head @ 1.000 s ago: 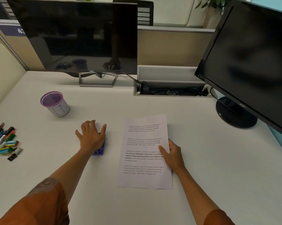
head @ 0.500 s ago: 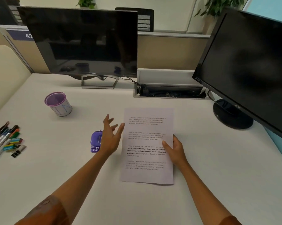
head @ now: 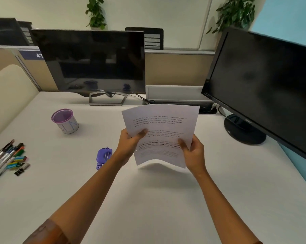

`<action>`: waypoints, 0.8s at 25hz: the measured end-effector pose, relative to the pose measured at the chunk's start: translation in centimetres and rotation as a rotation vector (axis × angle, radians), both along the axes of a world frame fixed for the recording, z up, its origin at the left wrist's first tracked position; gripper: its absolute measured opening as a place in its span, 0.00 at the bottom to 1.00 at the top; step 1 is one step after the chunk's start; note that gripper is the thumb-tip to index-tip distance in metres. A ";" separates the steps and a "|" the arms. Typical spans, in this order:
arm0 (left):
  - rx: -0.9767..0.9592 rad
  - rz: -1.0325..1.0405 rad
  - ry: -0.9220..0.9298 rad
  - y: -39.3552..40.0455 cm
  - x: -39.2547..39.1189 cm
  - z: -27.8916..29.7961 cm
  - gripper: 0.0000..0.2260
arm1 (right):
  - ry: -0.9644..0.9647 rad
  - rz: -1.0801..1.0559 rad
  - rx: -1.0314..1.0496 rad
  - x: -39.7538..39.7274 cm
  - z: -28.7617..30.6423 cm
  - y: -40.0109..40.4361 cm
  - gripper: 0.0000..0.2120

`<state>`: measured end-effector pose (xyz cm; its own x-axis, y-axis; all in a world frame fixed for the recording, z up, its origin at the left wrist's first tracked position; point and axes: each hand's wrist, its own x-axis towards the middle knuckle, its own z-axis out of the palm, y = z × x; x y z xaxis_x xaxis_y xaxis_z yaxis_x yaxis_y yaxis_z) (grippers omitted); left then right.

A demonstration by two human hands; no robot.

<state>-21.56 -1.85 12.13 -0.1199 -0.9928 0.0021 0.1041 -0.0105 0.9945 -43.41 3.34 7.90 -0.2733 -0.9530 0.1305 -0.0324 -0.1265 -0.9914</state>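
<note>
printed sheet (head: 163,120) lifted off desk (head: 148,199), left hand (head: 129,144) and right hand (head: 192,152) pinching its side edges

A white desk (head: 157,199) bears a Dell monitor (head: 96,60); before it, a purple pen cup (head: 65,121), purple stapler (head: 103,156), and markers (head: 6,157) leftward.

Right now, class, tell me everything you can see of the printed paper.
The paper is white, thin, printed with short black text paragraphs, one partly bold. It is held above the desk, tilted up, its lower edge bowed. The left hand pinches its left edge, the right hand its right edge.
</note>
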 end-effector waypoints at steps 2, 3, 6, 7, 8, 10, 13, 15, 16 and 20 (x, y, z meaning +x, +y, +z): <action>-0.030 -0.004 -0.019 0.0 -0.2 0.9 0.09 | -0.021 -0.007 -0.002 0.0 0.4 0.0 0.14; -0.030 -0.006 -0.038 0.1 -0.3 1.0 0.09 | -0.025 -0.009 0.011 -0.1 0.2 0.0 0.15; 0.016 -0.015 -0.056 0.9 -0.8 0.3 0.08 | -0.026 -0.002 0.077 -0.2 -1.0 0.4 0.17; 0.034 -0.020 -0.060 1.1 -1.0 0.0 0.09 | -0.020 -0.001 0.095 -0.2 -1.5 0.6 0.17; 0.047 -0.025 -0.063 1.2 -1.1 -0.2 0.10 | -0.016 0.000 0.109 -0.3 -1.8 0.7 0.16; 0.046 -0.039 -0.066 1.2 -1.2 -0.4 0.11 | -0.012 0.006 0.120 -0.5 -2.0 1.0 0.14; 0.036 -0.056 -0.075 1.1 -1.3 -0.8 0.11 | 0.011 0.024 0.134 -0.6 -2.0 0.9 0.13; 0.037 -0.023 -0.064 1.0 -1.5 -1.0 0.10 | 0.070 -0.009 0.141 -0.9 -2.4 0.9 0.16; 0.044 0.007 -0.034 0.9 -1.5 -1.1 0.09 | 0.097 -0.043 0.143 -1.0 -2.7 1.0 0.19; 0.114 0.087 0.264 0.5 -1.0 -0.5 0.10 | -0.134 -0.198 0.190 -1.3 -3.8 2.1 0.37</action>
<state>-22.61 -1.31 11.61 -0.0447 -0.9949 -0.0906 0.3640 -0.1007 0.9259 -44.73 5.41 4.12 -0.4590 -0.8833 -0.0952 0.0947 0.0579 -0.9938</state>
